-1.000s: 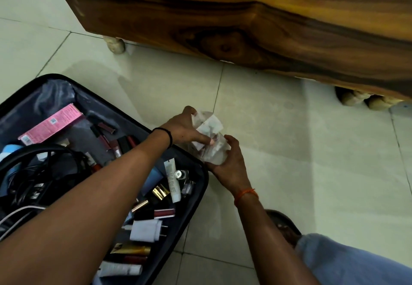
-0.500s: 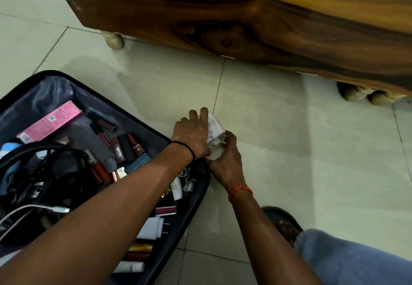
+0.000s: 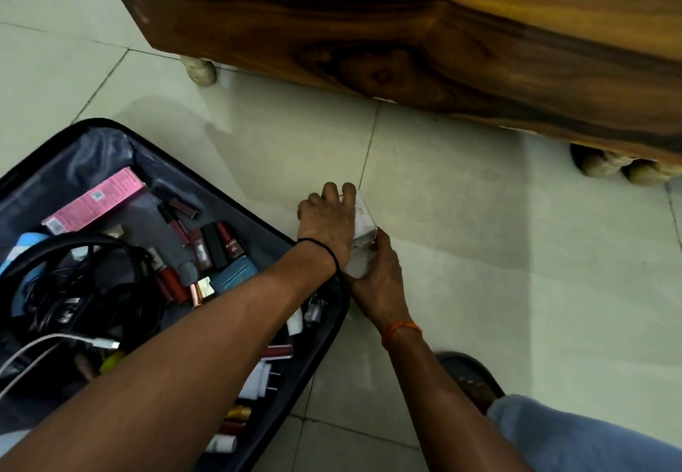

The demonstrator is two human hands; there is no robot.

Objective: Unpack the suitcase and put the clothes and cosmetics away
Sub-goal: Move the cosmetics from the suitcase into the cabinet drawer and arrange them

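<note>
Suitcase (image 3: pixel 324 309): open on the floor, cosmetics, cables and a charger lying inside; my landmark.
Clear pouch (image 3: pixel 363 229): just past the suitcase's right corner, low over the tiles, apparently holding small packets.
Left hand (image 3: pixel 326 224): curled over the pouch's top.
Right hand (image 3: pixel 376 276): gripping it from below.
Step, as I judge it: setting the first cosmetics aside. Next I need a spot to set it down, then a reach back inside.
</note>
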